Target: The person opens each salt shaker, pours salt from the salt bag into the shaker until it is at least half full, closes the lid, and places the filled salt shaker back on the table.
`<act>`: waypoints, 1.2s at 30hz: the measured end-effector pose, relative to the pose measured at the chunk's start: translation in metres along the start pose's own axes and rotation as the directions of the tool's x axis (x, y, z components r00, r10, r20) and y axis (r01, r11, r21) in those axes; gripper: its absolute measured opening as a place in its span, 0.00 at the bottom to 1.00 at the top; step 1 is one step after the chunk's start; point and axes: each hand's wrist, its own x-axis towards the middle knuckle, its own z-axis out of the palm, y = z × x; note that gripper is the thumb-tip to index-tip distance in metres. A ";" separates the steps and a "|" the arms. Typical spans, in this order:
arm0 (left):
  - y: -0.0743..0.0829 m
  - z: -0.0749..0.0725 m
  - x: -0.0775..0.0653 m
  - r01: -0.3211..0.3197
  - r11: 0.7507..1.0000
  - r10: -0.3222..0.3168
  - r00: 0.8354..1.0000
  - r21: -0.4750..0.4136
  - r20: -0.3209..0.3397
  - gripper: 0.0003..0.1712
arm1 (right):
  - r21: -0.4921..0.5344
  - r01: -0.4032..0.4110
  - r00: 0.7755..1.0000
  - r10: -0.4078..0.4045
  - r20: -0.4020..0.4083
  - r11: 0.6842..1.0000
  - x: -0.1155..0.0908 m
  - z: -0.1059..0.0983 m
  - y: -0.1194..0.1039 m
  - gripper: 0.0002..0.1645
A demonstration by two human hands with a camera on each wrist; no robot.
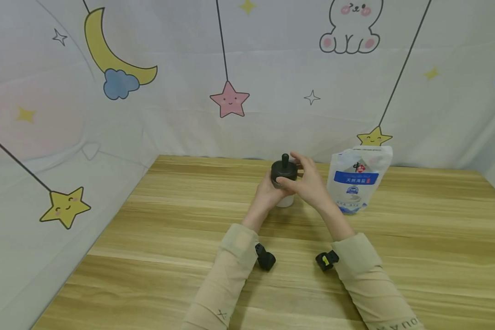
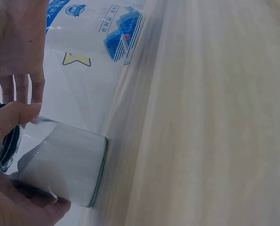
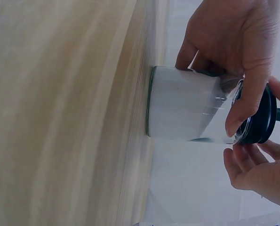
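Note:
A clear glass jar stands upright on the table, with white grainy contents sloping up one side. On its top sits a black lid with a knob. My left hand grips the jar near its neck; in the left wrist view its thumb and fingers wrap the glass. From the right, my right hand holds the lid's rim between thumb and fingers. Whether the lid is seated or loose I cannot tell. To the right stands a white and blue salt pouch, apart from both hands.
The wood-grain table reaches back to a white curtain printed with stars, a moon and an animal. Small black devices are attached at both sleeve cuffs, above the table.

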 end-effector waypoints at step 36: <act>0.002 -0.001 -0.001 0.006 1.000 -0.006 1.000 0.021 -0.001 0.43 | 0.032 0.051 0.998 -0.052 0.019 0.998 0.000 0.001 0.000 0.43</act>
